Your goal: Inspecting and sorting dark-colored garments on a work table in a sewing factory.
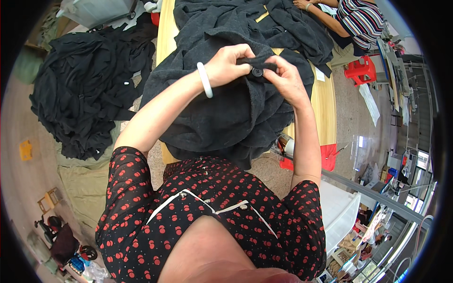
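A dark grey, thick woolly garment [212, 118] lies bunched over the light wooden table in front of me. My left hand [229, 65] pinches a folded edge of its cloth, fingers closed, with a white bangle on the wrist. From the other side, my right hand [287, 81] grips the same edge between thumb and fingers. A round dark button [257, 72] shows on the cloth between my two thumbs. The cloth inside my fingers is partly hidden.
More dark cloth covers the table [326, 106] farther off. A large heap of black garments [85, 89] lies on the floor at left. Another person [361, 23] stands at the far right, near a red stool [360, 70]. A white bin [96, 12] stands far left.
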The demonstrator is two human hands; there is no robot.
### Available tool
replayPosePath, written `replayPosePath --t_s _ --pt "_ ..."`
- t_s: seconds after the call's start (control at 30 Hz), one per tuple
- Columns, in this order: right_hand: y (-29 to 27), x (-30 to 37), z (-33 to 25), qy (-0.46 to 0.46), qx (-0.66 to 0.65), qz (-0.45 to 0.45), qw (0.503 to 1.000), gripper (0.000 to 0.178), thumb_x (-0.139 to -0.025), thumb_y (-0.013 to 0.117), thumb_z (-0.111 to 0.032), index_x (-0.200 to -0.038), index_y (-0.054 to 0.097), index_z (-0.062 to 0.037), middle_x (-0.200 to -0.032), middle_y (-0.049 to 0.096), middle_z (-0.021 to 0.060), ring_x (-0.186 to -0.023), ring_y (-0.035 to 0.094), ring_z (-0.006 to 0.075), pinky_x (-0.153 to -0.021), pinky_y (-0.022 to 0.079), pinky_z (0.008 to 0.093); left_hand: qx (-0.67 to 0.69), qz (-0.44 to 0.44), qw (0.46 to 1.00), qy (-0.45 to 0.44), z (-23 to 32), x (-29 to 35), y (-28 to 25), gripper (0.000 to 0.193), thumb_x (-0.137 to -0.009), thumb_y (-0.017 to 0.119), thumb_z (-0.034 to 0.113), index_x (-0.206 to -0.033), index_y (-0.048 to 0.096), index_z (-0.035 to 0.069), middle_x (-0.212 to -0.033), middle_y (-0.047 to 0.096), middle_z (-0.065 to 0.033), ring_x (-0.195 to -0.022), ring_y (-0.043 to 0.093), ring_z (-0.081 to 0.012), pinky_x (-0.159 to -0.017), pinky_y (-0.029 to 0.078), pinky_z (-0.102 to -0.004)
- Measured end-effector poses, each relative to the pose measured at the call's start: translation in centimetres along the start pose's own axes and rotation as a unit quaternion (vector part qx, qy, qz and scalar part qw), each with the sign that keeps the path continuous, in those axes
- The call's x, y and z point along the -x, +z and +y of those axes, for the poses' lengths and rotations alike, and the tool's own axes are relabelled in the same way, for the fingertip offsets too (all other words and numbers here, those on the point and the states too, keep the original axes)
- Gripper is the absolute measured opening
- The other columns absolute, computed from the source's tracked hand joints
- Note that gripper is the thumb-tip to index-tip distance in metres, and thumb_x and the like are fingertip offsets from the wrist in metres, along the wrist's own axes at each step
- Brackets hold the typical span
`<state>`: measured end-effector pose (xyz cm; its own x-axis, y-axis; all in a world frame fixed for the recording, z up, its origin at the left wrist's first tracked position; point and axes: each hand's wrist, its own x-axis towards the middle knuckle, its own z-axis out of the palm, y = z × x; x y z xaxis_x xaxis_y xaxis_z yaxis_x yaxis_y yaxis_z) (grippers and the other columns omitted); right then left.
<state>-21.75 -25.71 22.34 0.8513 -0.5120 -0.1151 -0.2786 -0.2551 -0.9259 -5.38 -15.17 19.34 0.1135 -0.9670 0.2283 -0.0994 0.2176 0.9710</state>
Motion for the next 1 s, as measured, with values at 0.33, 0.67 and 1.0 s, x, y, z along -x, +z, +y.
replayPosePath --t_s 0.33,0.67,1.0 --pt "-0.6 -1.9 -1.3 -0.056 -0.087 -0.021 0.994 0.014 -0.082 0.057 -0.008 -0.094 0.058 -0.0014 -0.086 0.058 -0.0022 -0.079 0.051 0.0033 -0.072 0.040 0.0169 -0.246 0.181 0.947 0.101 1.6 0.4 -0.2 0.029 -0.071 0.064 0.006 -0.096 0.052 0.001 -0.088 0.058 -0.0074 -0.081 0.056 -0.0145 -0.073 0.045 -0.0248" --pt "-0.9 -3.2 -9.5 -0.274 -0.124 0.214 0.929 0.015 -0.081 0.060 -0.007 -0.095 0.060 -0.0015 -0.085 0.059 -0.0010 -0.076 0.052 0.0043 -0.071 0.040 0.0165 -0.157 0.219 0.962 0.050 0.0 8.3 6.3 0.042 -0.068 0.070 0.020 -0.098 0.051 -0.002 -0.079 0.055 -0.0169 -0.072 0.055 -0.0318 -0.065 0.043 -0.0340" --pt "-0.3 -3.2 -12.8 -0.314 -0.165 0.242 0.903 0.008 -0.084 0.055 -0.006 -0.091 0.057 -0.0019 -0.071 0.053 -0.0049 -0.049 0.030 -0.0026 -0.043 0.020 0.0130 -0.158 0.387 0.903 -0.104 -1.9 17.6 -2.6 0.013 -0.079 0.056 0.009 -0.087 0.049 0.002 -0.067 0.053 -0.0066 -0.063 0.053 -0.0131 -0.060 0.043 -0.0271"
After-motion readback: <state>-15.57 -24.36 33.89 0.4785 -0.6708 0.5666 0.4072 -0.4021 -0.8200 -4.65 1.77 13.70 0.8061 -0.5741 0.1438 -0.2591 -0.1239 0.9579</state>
